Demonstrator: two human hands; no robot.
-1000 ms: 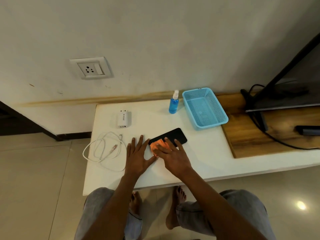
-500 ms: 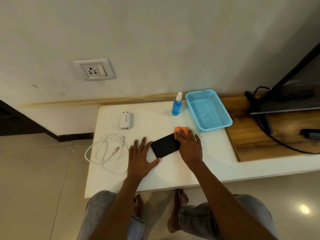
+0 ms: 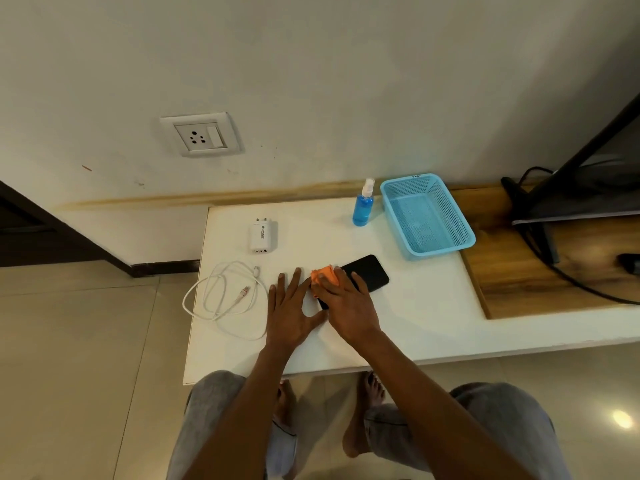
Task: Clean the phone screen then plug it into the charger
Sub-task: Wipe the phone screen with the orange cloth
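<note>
A: Left hand (image 3: 290, 315)?

B: Flat on the white table (image 3: 415, 317), palm down, fingers spread and straight, forearm reaching in from below. Thumb angled right, toward the near-left end of the phone (image 3: 367, 276). Grip is open wide, nothing held.

A: Right hand (image 3: 349, 308)?

B: Crosses in from lower right, palm down over the phone's near-left half. Fingers fairly straight and pointing up-left, pressing an orange cloth (image 3: 325, 275) against the screen. Cloth bunches out beyond the fingertips. Whether any finger curls round the cloth, I cannot tell; reads as a flat press.

A: Phone position?

B: Black, lying flat on the table, angled, far-right end uncovered, screen dark. Near the middle of the table, between the two hands and the blue basket (image 3: 465, 237).

A: Charger parts?

B: White adapter (image 3: 263, 235) lies flat near the table's far-left area, apart from the phone. White cable (image 3: 221, 296) coiled loosely at the left edge, partly hanging past it, just left of the left hand. Wall socket (image 3: 200, 134) above.

A: Other items?

B: Blue spray bottle (image 3: 363, 206) upright, just left of the basket.
</note>
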